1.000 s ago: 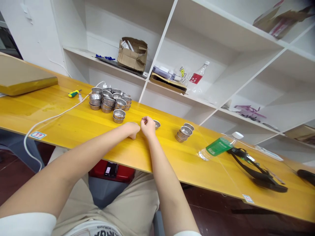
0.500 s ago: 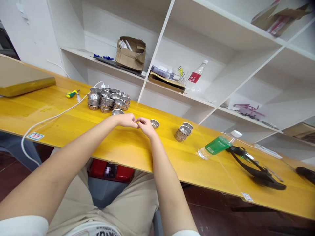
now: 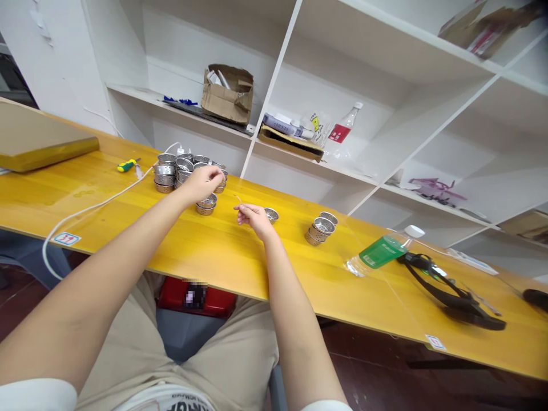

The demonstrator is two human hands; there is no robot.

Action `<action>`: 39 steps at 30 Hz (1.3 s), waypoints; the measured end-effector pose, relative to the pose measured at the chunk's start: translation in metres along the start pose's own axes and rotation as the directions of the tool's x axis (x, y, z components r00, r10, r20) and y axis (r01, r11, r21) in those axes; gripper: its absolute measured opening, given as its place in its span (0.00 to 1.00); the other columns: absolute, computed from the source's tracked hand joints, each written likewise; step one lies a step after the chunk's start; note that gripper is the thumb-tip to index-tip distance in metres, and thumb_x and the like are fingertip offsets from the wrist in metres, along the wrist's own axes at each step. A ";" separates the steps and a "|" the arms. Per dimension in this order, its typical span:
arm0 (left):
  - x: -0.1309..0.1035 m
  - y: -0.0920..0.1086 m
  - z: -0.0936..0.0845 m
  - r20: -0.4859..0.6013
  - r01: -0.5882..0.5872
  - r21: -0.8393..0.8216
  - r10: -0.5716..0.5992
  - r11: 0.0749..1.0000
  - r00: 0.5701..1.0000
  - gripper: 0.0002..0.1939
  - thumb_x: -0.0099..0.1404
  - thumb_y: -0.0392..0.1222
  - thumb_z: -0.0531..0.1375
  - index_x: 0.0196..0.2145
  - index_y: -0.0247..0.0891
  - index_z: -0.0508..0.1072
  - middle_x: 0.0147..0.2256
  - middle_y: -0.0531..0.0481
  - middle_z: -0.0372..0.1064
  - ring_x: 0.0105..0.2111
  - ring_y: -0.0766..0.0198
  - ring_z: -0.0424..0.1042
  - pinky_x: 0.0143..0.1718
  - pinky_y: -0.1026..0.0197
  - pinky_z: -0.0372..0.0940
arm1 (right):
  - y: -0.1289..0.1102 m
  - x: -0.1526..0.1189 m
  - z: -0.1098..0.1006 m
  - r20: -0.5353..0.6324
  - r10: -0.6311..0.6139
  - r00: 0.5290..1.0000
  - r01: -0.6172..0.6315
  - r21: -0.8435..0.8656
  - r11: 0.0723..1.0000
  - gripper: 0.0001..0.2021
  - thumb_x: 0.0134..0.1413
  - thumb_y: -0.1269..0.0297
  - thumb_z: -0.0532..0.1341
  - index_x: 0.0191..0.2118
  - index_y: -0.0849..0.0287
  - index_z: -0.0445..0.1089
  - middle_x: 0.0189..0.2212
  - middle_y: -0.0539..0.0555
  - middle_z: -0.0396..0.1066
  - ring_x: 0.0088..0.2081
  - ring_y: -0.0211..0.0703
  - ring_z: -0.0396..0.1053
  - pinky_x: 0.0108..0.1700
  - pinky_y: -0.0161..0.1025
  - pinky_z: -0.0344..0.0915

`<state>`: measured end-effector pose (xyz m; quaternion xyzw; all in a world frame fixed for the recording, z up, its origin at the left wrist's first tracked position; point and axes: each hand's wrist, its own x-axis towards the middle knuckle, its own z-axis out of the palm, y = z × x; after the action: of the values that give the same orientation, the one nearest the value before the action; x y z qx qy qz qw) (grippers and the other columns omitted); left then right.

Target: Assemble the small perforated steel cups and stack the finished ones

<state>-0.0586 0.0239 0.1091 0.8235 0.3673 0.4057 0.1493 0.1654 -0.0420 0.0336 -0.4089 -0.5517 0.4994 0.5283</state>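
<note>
My right hand (image 3: pixel 253 219) is closed, its fingertips pinching a thin, pale, curved strand (image 3: pixel 238 198) above the table. Just behind that hand a perforated metal cup (image 3: pixel 271 215) stands on the tabletop, partly covered by the hand. My left hand (image 3: pixel 207 181) is over the front right of a cluster of stacked perforated metal cups (image 3: pixel 164 170), fingers bent and drawn together; whatever may be between them is hidden. Below the left hand, a short stack of the same cups (image 3: pixel 206 205) stands nearer to me. Another small group of cups (image 3: pixel 320 228) is off to the right.
A clear bottle with a green label (image 3: pixel 382 252) lies on the yellow table, with a black strapped headset (image 3: pixel 454 291) beyond it. A white cable (image 3: pixel 103 200) crosses the left side near a screwdriver (image 3: pixel 127 165). White shelves (image 3: pixel 325 68) rise behind the table.
My two hands were together at the fingertips and have parted. The left went up and left to the cup cluster; the right stayed nearly in place, the thin strand now showing at its fingertips.
</note>
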 end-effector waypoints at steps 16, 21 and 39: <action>-0.037 -0.059 0.041 -0.067 0.224 0.353 -0.215 0.908 0.974 0.37 0.54 0.56 0.66 0.56 0.30 0.70 0.53 0.33 0.71 0.54 0.42 0.71 0.58 0.49 0.65 | 0.013 0.009 0.009 -0.243 0.058 0.968 -0.073 -0.054 0.996 0.29 0.54 0.35 0.65 0.22 0.58 0.67 0.15 0.45 0.56 0.17 0.32 0.55 0.20 0.32 0.52; -0.034 -0.052 0.038 -0.038 0.272 0.383 -0.279 0.883 0.960 0.34 0.52 0.56 0.66 0.52 0.32 0.73 0.49 0.34 0.75 0.50 0.41 0.74 0.53 0.50 0.69 | 0.017 0.012 0.010 -0.284 0.092 0.954 -0.135 -0.135 0.982 0.31 0.58 0.32 0.58 0.21 0.56 0.64 0.13 0.43 0.50 0.16 0.33 0.48 0.20 0.34 0.50; -0.034 -0.041 0.031 0.031 0.167 0.556 -0.221 0.814 0.975 0.32 0.55 0.56 0.63 0.51 0.30 0.72 0.47 0.33 0.71 0.50 0.39 0.73 0.55 0.49 0.67 | 0.029 0.018 0.003 -0.352 -0.049 0.935 -0.139 -0.489 0.861 0.35 0.58 0.25 0.43 0.20 0.53 0.58 0.15 0.47 0.53 0.21 0.39 0.58 0.26 0.37 0.55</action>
<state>-0.0675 0.0283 0.0481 0.8079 0.5429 0.2265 -0.0356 0.1585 -0.0203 0.0084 -0.6288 -0.5498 0.2679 0.4801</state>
